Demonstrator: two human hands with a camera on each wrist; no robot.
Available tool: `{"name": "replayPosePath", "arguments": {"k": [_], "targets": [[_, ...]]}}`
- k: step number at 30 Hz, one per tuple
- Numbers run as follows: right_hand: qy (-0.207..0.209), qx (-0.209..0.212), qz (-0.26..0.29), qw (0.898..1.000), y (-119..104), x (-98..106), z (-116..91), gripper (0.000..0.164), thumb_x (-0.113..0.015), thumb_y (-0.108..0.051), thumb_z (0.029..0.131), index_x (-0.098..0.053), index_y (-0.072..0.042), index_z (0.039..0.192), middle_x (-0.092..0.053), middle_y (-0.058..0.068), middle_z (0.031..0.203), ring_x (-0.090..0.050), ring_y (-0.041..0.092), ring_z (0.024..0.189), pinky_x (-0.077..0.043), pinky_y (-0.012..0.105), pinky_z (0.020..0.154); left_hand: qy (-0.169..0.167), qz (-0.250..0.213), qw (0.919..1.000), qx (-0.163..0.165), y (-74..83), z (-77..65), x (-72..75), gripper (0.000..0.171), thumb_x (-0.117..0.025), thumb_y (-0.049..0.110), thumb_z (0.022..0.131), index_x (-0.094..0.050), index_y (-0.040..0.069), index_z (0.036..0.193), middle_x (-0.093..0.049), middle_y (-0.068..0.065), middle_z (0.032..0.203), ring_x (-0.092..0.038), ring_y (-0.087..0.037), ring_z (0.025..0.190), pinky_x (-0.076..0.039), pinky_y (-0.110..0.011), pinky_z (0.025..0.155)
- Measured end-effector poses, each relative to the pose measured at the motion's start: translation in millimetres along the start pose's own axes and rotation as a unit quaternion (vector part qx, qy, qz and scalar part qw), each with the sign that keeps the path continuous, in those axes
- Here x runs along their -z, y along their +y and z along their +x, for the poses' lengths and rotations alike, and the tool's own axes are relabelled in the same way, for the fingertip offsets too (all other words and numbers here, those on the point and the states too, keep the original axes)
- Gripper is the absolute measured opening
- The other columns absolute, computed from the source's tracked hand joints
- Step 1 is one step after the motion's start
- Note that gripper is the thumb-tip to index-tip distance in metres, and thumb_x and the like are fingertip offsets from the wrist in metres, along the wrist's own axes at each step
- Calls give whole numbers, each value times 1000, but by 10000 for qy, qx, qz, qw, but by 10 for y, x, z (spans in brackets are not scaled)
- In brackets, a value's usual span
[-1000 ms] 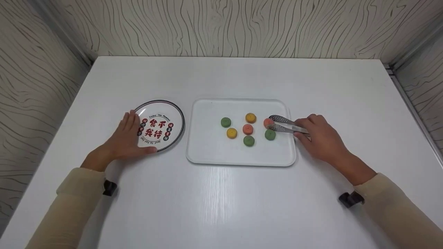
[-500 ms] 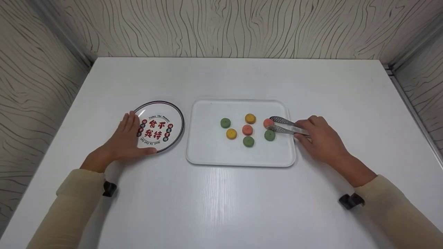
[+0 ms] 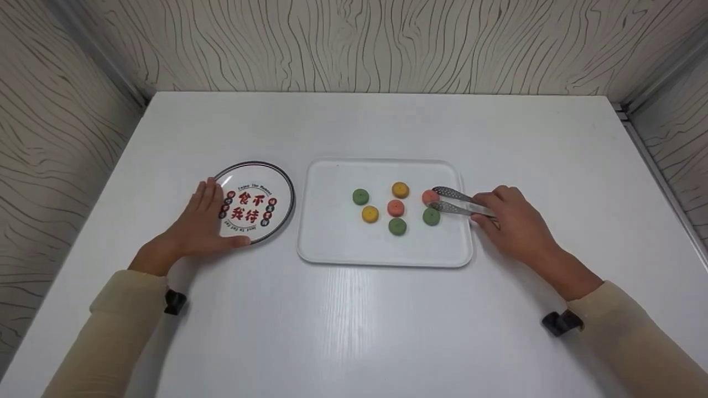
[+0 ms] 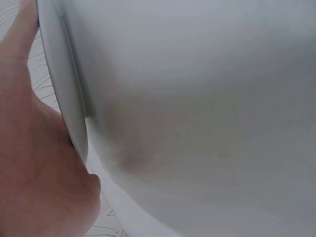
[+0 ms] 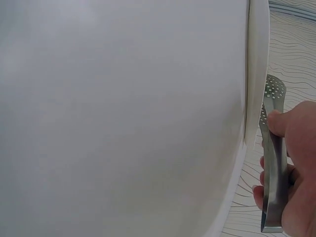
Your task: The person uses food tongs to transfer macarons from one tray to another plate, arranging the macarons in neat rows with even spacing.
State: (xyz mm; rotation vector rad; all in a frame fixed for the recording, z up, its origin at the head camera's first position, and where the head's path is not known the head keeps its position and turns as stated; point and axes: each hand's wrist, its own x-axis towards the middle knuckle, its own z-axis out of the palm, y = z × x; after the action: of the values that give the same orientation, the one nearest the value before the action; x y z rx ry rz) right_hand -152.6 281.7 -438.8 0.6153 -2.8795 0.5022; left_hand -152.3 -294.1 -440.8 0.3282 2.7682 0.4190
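My left hand (image 3: pixel 202 224) rests at the left side of a round white plate (image 3: pixel 282 193) with red lettering. Its fingers lie straight along the rim, and the thumb touches the near edge. In the left wrist view, the plate (image 4: pixel 64 84) appears edge-on beside the hand. My right hand (image 3: pixel 514 224) grips perforated metal tongs (image 3: pixel 456 207), their grip end also visible in the right wrist view. The tong tips stand on either side of a pink round piece (image 3: pixel 429 197), partly covering it. Whether they squeeze it is unclear. A green round piece (image 3: pixel 431 216) sits just below the lower tip.
A white rectangular tray (image 3: pixel 326 243) lies right of the plate. More small round pieces are on it: a pink one (image 3: pixel 395 208), yellow ones (image 3: pixel 370 214) and green ones (image 3: pixel 397 226). The white table (image 3: pixel 354 320) ends at a patterned wall (image 3: pixel 354 44) behind.
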Motion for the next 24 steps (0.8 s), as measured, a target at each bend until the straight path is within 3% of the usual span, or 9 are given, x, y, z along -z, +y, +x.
{"name": "replayPosePath", "arguments": {"k": [24], "targets": [[-8,-63,-1,10000,-39,62,57,30,-71,-13,96,-65,-1,123,-58,16,103,-52,34,100,-49,48,76,-72,-82,9999,47,10,-1,6,135,-66,73,82,6,-15,155,17,-33,163,17,-47,151,0,-61,122]]}}
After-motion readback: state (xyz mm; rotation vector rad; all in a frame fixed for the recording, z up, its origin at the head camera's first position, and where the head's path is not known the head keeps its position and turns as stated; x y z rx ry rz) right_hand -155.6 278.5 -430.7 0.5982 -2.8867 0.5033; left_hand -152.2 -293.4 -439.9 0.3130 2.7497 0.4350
